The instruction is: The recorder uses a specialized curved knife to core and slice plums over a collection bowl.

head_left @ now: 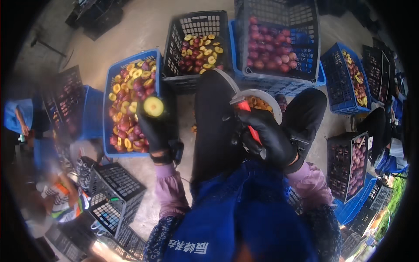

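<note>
My left hand [154, 132], in a black glove, is over the right side of a blue crate [106, 109] filled with plum halves and dark red plums. At its fingertips is a plum half [153, 106], its yellow-green cut face turned up. My right hand [271, 137], also gloved in black, is closed around a red-handled knife [248, 115]. A long, curved pale metal strip runs forward from the handle over my knee. Just beyond that hand, between my legs, a white bucket [278, 109] holds orange-brown bits, partly hidden by the hand.
Ahead stand a black crate [185, 81] of halved plums and a black crate [281, 11] of whole plums on a blue one. More fruit crates [345, 94] line the right. At left, other people sit near stacked black crates [115, 179].
</note>
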`<action>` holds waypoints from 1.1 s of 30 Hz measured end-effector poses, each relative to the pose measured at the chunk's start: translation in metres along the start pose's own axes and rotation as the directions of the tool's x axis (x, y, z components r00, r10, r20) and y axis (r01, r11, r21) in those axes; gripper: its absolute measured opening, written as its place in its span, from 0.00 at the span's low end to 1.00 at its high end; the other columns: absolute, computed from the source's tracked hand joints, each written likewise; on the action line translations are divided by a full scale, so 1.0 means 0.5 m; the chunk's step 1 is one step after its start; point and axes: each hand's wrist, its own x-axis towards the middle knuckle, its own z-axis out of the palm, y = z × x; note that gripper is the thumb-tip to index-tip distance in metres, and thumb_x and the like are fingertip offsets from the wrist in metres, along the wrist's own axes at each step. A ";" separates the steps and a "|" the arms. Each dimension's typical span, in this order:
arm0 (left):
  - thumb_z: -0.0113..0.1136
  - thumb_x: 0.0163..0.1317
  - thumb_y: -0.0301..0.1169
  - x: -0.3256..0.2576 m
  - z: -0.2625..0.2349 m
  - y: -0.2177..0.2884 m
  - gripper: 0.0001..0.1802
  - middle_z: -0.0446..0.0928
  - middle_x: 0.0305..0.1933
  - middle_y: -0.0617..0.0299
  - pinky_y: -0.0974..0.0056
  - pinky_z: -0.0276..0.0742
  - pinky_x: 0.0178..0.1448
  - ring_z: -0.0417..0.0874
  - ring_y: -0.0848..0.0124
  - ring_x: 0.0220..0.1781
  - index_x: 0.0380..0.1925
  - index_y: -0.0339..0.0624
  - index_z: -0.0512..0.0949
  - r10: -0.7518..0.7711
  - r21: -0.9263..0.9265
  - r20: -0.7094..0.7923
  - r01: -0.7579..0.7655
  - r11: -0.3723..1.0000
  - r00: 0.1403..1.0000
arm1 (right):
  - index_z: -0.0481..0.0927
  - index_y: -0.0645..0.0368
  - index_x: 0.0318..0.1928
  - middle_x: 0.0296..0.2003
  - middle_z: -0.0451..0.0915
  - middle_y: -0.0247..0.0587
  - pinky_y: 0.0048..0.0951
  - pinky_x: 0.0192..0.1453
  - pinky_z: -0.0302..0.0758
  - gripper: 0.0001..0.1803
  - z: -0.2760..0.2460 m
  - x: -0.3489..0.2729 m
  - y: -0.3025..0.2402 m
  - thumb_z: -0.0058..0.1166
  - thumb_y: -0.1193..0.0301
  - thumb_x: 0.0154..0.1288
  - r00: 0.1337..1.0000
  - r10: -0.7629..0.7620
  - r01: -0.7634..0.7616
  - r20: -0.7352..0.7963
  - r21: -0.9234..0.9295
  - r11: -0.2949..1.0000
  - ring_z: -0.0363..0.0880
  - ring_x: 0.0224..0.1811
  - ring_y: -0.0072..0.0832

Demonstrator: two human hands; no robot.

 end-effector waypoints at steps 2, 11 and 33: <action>0.65 0.52 0.19 0.010 0.103 -0.021 0.28 0.76 0.50 0.51 0.64 0.78 0.52 0.80 0.66 0.48 0.53 0.32 0.68 0.344 0.405 0.170 -0.384 0.830 0.923 | 0.73 0.68 0.55 0.19 0.73 0.35 0.21 0.28 0.71 0.23 -0.051 -0.043 -0.075 0.40 0.60 0.75 0.981 0.180 -0.169 -0.076 0.135 0.976 0.62 0.12 0.11; 0.56 0.65 0.36 0.321 0.309 -0.111 0.18 0.79 0.43 0.58 0.67 0.74 0.51 0.78 0.71 0.45 0.50 0.35 0.75 0.547 0.476 0.635 -0.834 0.280 0.546 | 0.72 0.72 0.54 0.19 0.75 0.36 0.13 0.14 0.53 0.27 -0.201 -0.250 -0.209 0.38 0.57 0.74 0.717 0.042 -0.176 -0.696 -0.122 0.977 0.58 0.08 0.11; 0.66 0.45 0.36 0.326 0.715 -0.617 0.23 0.74 0.42 0.48 0.49 0.77 0.43 0.81 0.51 0.43 0.42 0.42 0.73 0.044 0.521 0.829 -0.742 -0.421 0.557 | 0.76 0.64 0.47 0.25 0.78 0.51 0.38 0.28 0.74 0.19 -0.254 -0.228 0.113 0.65 0.71 0.56 0.788 -0.344 -0.110 -0.510 -0.667 0.737 0.80 0.23 0.44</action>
